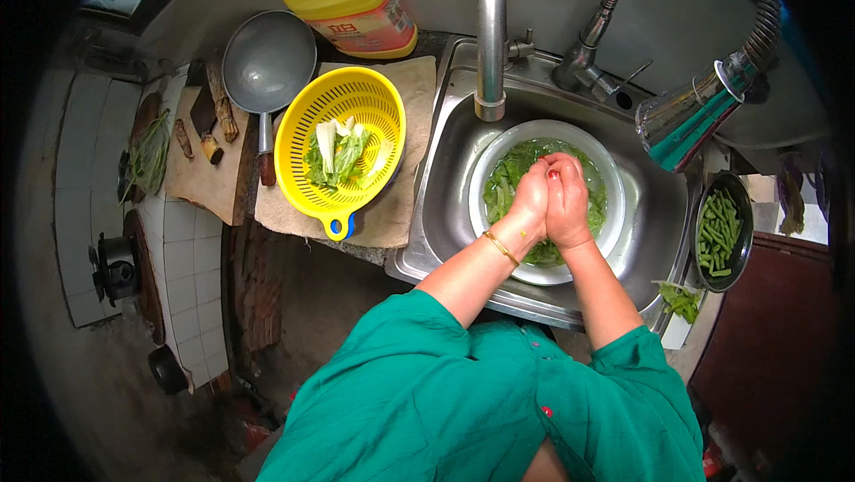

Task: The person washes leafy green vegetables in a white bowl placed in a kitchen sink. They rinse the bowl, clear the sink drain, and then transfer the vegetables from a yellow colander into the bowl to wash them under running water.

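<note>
My left hand [532,196] and my right hand [566,200] are pressed together over a round metal basin [616,221] in the stainless steel sink [658,242]. Leafy greens [501,191] lie in water in the basin, below and around the hands. The fingers are curled inward, and whether anything is between the palms is hidden. Left of the sink, a yellow plastic colander [287,148] holds some washed-looking leaves with white stalks [327,148]. It rests on a beige cloth [394,215].
A curved faucet [491,35] rises behind the basin. A yellow detergent jug [354,15], a metal ladle [270,61] and a cutting board [220,181] stand at left. On the right are a bowl of cut green beans [718,228], loose leaves [681,302] and a flexible metal hose [765,21].
</note>
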`<state>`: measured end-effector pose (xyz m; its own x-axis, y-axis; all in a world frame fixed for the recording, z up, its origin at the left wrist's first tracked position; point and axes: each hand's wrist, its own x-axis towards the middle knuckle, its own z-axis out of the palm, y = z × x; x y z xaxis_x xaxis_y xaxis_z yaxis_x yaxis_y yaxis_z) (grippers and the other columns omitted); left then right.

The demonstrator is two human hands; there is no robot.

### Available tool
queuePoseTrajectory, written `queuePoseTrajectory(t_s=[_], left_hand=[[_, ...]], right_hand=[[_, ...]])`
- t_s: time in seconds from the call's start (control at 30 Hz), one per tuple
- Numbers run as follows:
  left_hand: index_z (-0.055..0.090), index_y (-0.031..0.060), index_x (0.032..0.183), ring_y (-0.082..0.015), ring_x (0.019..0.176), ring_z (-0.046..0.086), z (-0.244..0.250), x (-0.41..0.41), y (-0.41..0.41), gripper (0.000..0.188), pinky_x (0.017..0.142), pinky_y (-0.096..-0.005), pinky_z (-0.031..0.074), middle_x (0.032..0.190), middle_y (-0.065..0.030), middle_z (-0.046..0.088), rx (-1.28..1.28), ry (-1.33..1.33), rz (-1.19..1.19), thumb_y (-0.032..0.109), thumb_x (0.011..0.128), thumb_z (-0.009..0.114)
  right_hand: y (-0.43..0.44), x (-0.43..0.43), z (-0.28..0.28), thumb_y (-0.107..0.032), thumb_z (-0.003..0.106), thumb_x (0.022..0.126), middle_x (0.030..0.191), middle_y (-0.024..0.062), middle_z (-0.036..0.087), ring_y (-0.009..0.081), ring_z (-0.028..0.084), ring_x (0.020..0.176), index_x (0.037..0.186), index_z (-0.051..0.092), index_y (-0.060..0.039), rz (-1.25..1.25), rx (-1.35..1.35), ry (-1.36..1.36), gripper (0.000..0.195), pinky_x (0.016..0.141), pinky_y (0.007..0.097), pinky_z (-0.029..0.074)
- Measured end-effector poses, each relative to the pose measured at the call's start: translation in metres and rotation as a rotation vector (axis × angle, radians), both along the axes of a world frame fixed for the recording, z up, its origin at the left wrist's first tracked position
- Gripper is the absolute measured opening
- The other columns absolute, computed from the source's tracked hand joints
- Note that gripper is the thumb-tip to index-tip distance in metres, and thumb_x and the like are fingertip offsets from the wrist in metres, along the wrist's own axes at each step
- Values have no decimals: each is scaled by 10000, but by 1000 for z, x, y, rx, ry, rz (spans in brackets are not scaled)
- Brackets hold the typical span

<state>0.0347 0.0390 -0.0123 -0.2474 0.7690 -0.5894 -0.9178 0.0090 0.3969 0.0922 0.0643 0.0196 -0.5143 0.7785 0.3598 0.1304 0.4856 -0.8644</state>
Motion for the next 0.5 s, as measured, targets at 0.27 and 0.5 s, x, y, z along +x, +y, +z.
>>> queuePoseTrajectory(t_s=[0.27,0.5], left_hand=[[556,75,1043,-148,885,545,19,-13,-13,349,775,-289,449,978,-65,581,-258,296,-79,321,958,323],[611,-17,765,-139,625,464,135,-79,-55,476,604,-296,404,677,-33,561,-185,846,-114,337,978,377]], right_hand=[[-3,0,-19,-158,421,902,1077,161,546,291,518,1003,983,481,-13,95,-197,30,176,890,387,399],[34,20,-23,-210,424,926,1127,98,539,192,527,1050,1155,485,-37,1,-673,93,294,841,317,438]])
